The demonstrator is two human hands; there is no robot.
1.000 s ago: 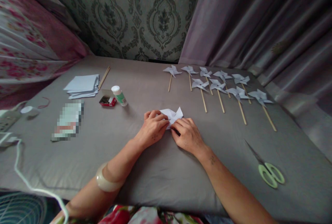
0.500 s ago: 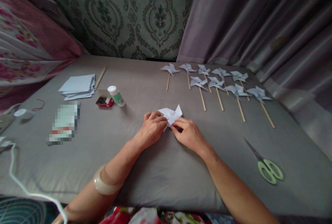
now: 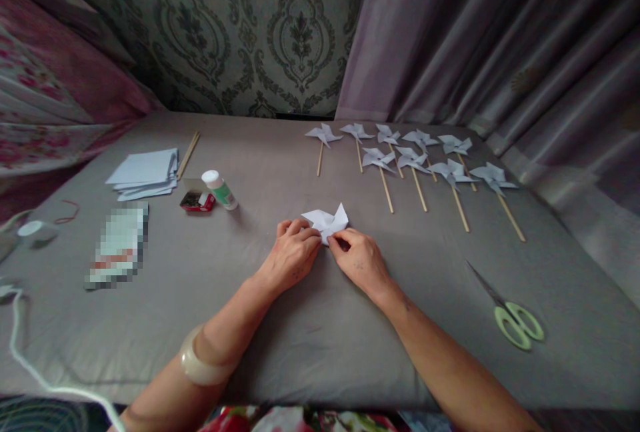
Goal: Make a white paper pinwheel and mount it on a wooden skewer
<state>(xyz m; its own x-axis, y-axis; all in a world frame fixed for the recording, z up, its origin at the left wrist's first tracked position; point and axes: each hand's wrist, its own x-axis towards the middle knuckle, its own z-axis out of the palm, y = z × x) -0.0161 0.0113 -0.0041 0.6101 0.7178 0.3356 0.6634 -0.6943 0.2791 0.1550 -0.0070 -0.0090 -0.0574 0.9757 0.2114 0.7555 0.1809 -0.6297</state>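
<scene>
A white paper pinwheel [image 3: 330, 221], with no stick showing, lies at the middle of the cloth-covered surface between my hands. My left hand [image 3: 295, 249] is closed on its left and near side, the fingers bent over the paper. From the right, my right hand [image 3: 360, 255] pinches the near edge between thumb and forefinger. My fingers cover the lower part of the paper. Beyond my hands stands a white and green glue bottle [image 3: 220, 190], and beside it sits a small open red box [image 3: 197, 202] with dark small pieces inside.
Several finished pinwheels [image 3: 453, 172] on wooden sticks lie at the back right. Green-handled scissors [image 3: 517, 325] rest at the right. Stacked white paper [image 3: 143, 172], thin wooden sticks [image 3: 189, 155] and a blurred packet [image 3: 119, 245] are at left. A white cable [image 3: 47, 385] crosses the left front.
The view has shifted slightly. My right fingers have moved a little along the near edge of the paper pinwheel, and both hands still hold it.
</scene>
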